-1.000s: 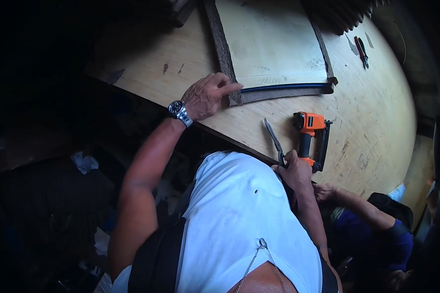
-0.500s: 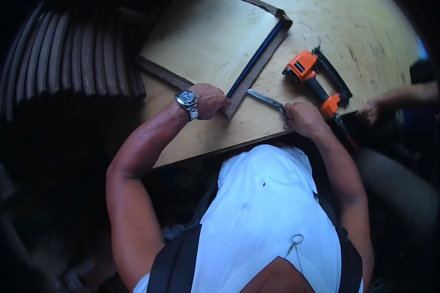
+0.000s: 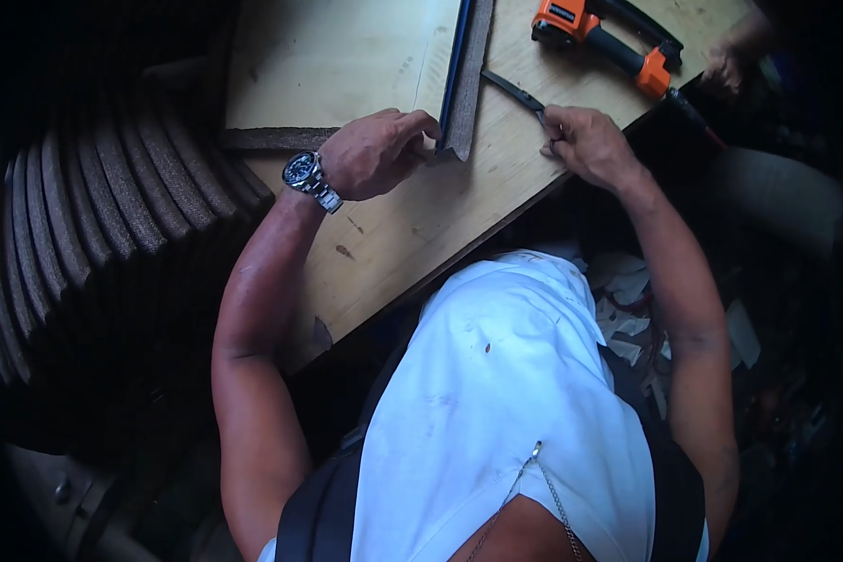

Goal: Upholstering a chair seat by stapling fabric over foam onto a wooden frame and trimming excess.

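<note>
From the head view I see my left hand (image 3: 377,152) resting on the near corner of a flat panel (image 3: 342,61) edged with a brown fabric-covered frame (image 3: 473,75). Its fingers (image 3: 420,124) are curled down, pressing on that corner where the two frame strips meet; I would call it a pressing hold rather than a full grasp. A metal wristwatch (image 3: 307,178) sits on that wrist, just left of the frame corner.

My right hand (image 3: 590,145) lies to the right of the frame corner, at the worktop's (image 3: 412,244) edge. Its fingers are closed around the handle end of a slim dark metal tool (image 3: 515,94), whose other end points up and left, reaching the frame's outer side.

Beyond the tool, further right of the frame, an orange and black nail gun (image 3: 601,37) lies on the worktop. Just right of it another person's hand (image 3: 726,66) shows at the worktop's rim; I cannot tell what it does.

Left of the frame, off the worktop, stands a stack of ribbed brown padded pieces (image 3: 75,244). Below the worktop my white shirt (image 3: 496,403) fills the view.
</note>
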`<state>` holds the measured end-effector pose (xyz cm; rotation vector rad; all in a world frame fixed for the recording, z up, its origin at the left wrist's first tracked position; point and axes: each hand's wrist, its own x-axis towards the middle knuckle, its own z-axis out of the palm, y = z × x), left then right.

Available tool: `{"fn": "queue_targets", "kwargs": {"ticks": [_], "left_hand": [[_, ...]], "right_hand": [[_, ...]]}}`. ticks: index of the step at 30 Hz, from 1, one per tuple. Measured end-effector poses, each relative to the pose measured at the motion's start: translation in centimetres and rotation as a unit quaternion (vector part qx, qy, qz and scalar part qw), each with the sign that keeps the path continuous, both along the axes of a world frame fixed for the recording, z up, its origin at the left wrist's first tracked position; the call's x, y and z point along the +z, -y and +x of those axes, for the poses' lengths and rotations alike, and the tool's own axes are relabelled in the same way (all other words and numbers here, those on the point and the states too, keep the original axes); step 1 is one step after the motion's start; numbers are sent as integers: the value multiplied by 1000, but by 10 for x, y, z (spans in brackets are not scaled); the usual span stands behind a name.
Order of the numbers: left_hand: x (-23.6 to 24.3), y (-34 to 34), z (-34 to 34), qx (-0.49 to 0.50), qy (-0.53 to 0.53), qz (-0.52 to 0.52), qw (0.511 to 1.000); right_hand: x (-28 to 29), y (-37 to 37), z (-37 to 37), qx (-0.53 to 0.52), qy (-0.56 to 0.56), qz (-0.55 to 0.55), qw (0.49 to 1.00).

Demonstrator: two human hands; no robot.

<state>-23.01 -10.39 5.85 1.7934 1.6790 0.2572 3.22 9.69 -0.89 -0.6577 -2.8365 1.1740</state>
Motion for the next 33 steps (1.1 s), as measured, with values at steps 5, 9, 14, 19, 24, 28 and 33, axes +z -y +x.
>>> {"fn": "queue_targets", "kwargs": {"ticks": [5,9,14,19,24,28,33], "left_hand": [[-3,12,5,-19,-21,68,997],[-10,3,0,74,24,-31,996],[-21,-3,-5,131,118,-56,983],[-25,5,0,165,117,-45,978],[-33,14,-1,200,166,-14,966],[-43,20,-8,219,288,-8,932],[-48,21,-6,223,233,18,946]], "right_hand": [[12,-12,-7,49,24,10,998],[19,-19,-19,123,118,19,985],[24,-27,-28,176,176,-45,968],[37,31,-36,75,101,-66,990],[14,83,-67,11,-90,-108,990],[0,78,-70,39,-114,-15,993],[4,57,-87,129,-167,154,965]]}}
